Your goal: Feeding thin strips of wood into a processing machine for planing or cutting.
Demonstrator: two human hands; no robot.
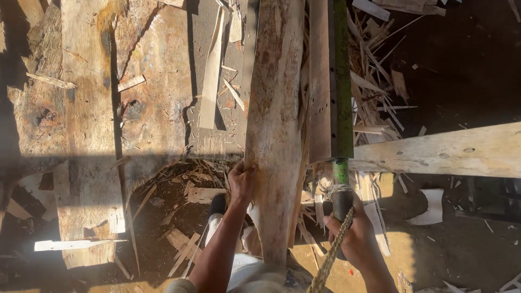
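Right hand (355, 236) grips a green-handled blade (341, 108); left hand (240, 182) clasps the log (274, 125).

Bare forearms, no sleeves; white trousers (239, 268), dark shoe (218, 204), both hands ungloved.

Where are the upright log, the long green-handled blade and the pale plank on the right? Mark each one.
Upright log (273, 108): head view, on its peeled, reddish face.
Long green-handled blade (342, 81): head view, on the green strip along its back.
Pale plank (445, 151): head view, on its flat top face.
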